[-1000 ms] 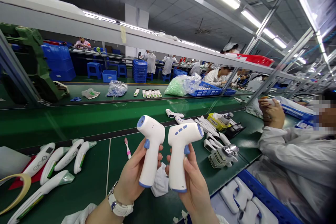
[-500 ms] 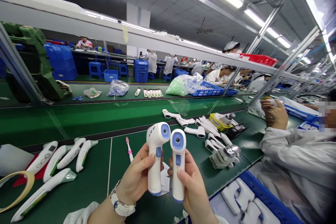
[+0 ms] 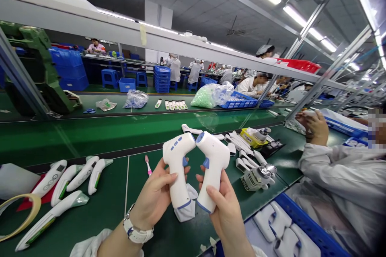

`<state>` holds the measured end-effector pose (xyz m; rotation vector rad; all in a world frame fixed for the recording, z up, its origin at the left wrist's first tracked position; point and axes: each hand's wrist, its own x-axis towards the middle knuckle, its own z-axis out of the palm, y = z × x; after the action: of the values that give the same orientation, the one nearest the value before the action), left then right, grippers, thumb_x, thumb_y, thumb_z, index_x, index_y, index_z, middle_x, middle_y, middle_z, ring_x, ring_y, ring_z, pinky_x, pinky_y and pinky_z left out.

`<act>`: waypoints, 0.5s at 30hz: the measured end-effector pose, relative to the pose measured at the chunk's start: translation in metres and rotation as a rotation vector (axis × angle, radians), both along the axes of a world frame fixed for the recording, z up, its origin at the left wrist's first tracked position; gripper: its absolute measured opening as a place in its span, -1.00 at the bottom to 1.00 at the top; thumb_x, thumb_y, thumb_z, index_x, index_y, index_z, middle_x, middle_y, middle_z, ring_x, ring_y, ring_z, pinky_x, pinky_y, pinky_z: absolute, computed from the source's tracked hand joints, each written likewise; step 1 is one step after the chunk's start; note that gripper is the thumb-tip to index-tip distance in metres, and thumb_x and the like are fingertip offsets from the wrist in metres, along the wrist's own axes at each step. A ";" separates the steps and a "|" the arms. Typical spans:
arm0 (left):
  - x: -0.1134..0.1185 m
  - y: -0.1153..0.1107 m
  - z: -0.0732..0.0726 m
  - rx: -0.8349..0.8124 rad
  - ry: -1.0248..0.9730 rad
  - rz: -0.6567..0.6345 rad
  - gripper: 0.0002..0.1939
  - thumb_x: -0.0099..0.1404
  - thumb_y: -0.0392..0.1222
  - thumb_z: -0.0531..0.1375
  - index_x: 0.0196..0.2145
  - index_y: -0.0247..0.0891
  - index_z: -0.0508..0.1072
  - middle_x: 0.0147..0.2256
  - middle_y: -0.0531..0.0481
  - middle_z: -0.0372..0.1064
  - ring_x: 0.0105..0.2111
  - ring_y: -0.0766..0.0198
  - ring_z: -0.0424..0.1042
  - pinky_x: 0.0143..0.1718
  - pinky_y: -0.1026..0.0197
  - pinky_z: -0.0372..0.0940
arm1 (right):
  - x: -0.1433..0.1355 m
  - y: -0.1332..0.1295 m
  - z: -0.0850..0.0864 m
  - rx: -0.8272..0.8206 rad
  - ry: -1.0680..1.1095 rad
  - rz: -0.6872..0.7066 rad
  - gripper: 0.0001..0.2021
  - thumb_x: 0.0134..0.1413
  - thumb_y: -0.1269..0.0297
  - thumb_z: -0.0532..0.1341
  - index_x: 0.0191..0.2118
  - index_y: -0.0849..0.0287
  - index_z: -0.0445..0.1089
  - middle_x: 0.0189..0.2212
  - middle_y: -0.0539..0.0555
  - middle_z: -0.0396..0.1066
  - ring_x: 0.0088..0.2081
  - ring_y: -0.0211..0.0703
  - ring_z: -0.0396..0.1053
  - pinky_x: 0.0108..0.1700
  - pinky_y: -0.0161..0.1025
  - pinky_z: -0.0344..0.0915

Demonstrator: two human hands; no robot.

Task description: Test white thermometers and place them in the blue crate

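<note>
My left hand [image 3: 158, 196] is closed round the handle of a white infrared thermometer [image 3: 177, 174] with blue buttons along its top and a blue trigger. My right hand [image 3: 224, 200] grips a second white infrared thermometer [image 3: 213, 168], also with a blue trigger. Both are held upright above the bench, their heads turned toward each other and their front ends almost meeting. Below and behind the handles lies a crumpled white cloth [image 3: 186, 212]. A pink and white toothbrush [image 3: 148, 165] rests on the bench just beyond my left hand.
Several white and green thermometers [image 3: 51, 213] and a tape roll [image 3: 35, 213] lie at left. To the right are white casings [image 3: 241, 144], a yellow tray [image 3: 252, 139], a metal-topped bottle [image 3: 255, 180] and a blue crate [image 3: 313, 225] of thermometers. A co-worker's sleeve [image 3: 328, 172] is beside it.
Both thermometers have been turned in my hands, from their front ends facing away from each other's sides to showing their sides, with the heads now pointing inward. The co-worker's hands have shifted slightly.
</note>
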<state>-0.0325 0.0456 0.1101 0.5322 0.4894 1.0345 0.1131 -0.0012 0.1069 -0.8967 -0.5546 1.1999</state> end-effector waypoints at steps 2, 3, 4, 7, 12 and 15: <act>-0.001 -0.001 0.001 -0.008 -0.025 -0.032 -0.32 0.20 -0.39 0.16 0.21 -0.10 0.00 -0.01 -0.09 0.35 0.01 0.13 0.33 0.03 0.07 0.22 | -0.001 0.001 0.001 -0.009 0.002 -0.009 -0.44 -0.28 0.30 0.42 -0.04 0.08 0.33 -0.10 0.11 0.42 -0.17 -0.06 0.43 -0.25 -0.27 0.40; -0.001 -0.002 0.001 -0.011 -0.037 -0.043 -0.31 0.21 -0.40 0.16 0.21 -0.09 -0.02 0.00 -0.10 0.35 0.02 0.11 0.31 0.04 0.04 0.22 | -0.001 0.001 0.002 -0.012 0.007 -0.015 -0.47 -0.27 0.30 0.42 -0.06 0.09 0.35 -0.12 0.10 0.43 -0.16 -0.05 0.43 -0.23 -0.27 0.40; -0.002 -0.003 0.002 -0.016 -0.048 -0.051 -0.30 0.21 -0.40 0.15 0.22 -0.08 -0.04 0.00 -0.12 0.34 0.04 0.09 0.30 0.05 0.02 0.21 | -0.002 0.001 0.003 -0.014 0.015 -0.019 -0.50 -0.25 0.30 0.41 -0.08 0.09 0.37 -0.14 0.09 0.44 -0.15 -0.05 0.43 -0.22 -0.27 0.40; -0.003 -0.005 0.004 -0.028 -0.080 -0.070 -0.28 0.23 -0.41 0.13 0.24 -0.06 -0.10 0.04 -0.15 0.30 0.07 0.06 0.27 0.05 -0.02 0.21 | -0.002 -0.001 0.006 -0.019 0.059 -0.006 -0.58 -0.17 0.25 0.38 -0.10 0.10 0.39 -0.17 0.08 0.47 -0.12 -0.07 0.43 -0.15 -0.27 0.38; -0.005 -0.008 0.005 -0.026 -0.142 -0.087 -0.30 0.24 -0.42 0.11 0.24 -0.11 -0.10 0.06 -0.21 0.28 0.08 0.03 0.26 0.06 0.00 0.23 | 0.000 -0.002 0.006 -0.010 0.133 0.007 -0.64 -0.05 0.19 0.31 -0.07 0.09 0.40 -0.13 0.08 0.47 -0.12 -0.09 0.44 -0.13 -0.26 0.39; -0.005 -0.009 0.006 -0.028 -0.159 -0.092 -0.31 0.25 -0.41 0.10 0.24 -0.11 -0.10 0.07 -0.22 0.27 0.08 0.00 0.25 0.06 -0.01 0.23 | -0.001 -0.003 0.008 -0.010 0.151 0.014 -0.65 -0.02 0.20 0.29 -0.06 0.08 0.39 -0.14 0.08 0.48 -0.12 -0.10 0.44 -0.15 -0.27 0.40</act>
<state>-0.0380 0.0366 0.1165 0.4394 0.3353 0.9715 0.1121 -0.0038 0.1145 -0.8042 -0.4338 1.2727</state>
